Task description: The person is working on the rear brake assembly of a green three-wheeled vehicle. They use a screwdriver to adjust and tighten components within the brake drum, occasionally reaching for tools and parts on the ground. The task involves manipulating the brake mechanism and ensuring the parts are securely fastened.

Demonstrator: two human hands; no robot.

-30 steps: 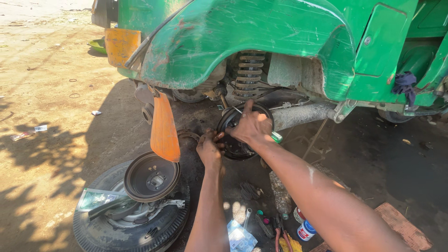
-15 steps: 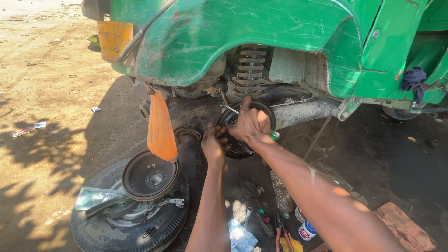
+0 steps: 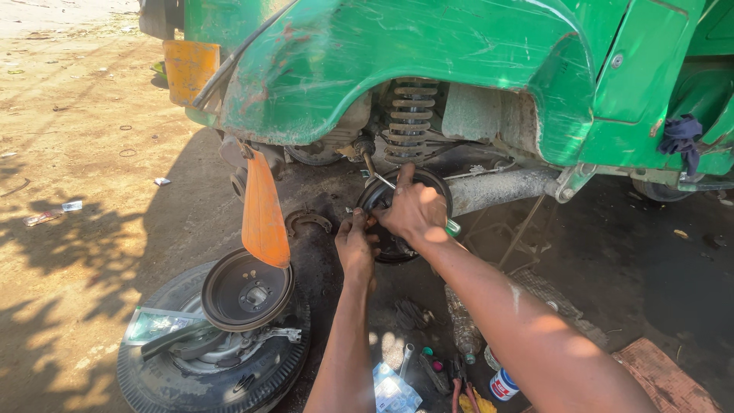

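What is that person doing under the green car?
A person is working on the bare wheel hub of a green vehicle. The right hand is pressed over the hub, and the left hand grips its lower left edge. The wheel is off: the tyre lies flat on the ground with a brake drum resting on it. A brake shoe lies nearby.

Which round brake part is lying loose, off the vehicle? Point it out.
The dark brake drum, lying on the removed tyre. The other round plate stays under the green vehicle, with both hands on it.
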